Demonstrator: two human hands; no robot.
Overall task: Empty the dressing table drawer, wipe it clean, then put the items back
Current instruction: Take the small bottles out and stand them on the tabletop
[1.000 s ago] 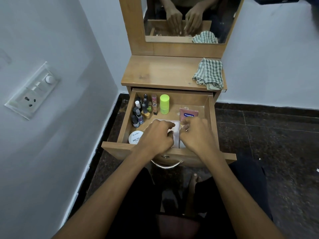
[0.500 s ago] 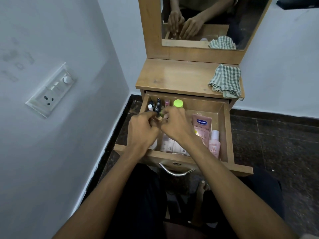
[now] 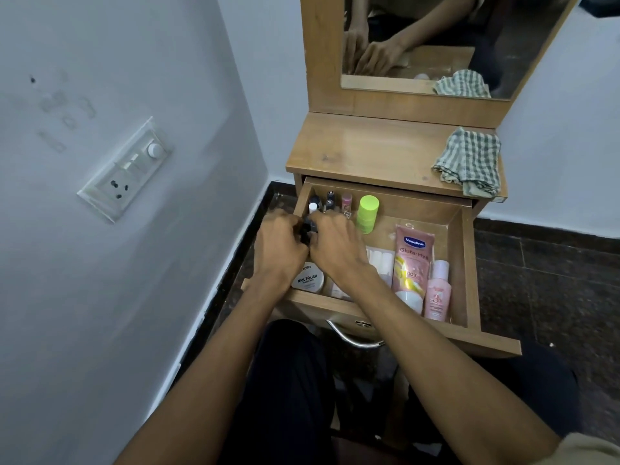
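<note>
Standing upright, small polish bottles (image 3: 322,204) cluster in drawer (image 3: 466,263) back-left corner, long axes vertical. Left hand (image 3: 280,250) and right hand (image 3: 339,245) meet directly over them; both grips curled on dark bottles, left nearer corner. Cloth (image 3: 469,161) waits on bench (image 3: 362,149), back-right.

Both hands (image 3: 312,246) among drawer (image 3: 466,263) bottles (image 3: 322,204)

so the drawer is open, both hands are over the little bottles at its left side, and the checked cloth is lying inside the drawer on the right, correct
Not quite. The checked cloth is not inside the drawer; it lies on the dressing table top, at its right end, as the head view shows. The rest holds: the drawer is open, and the left hand and right hand are over the little bottles at its left side.
</note>
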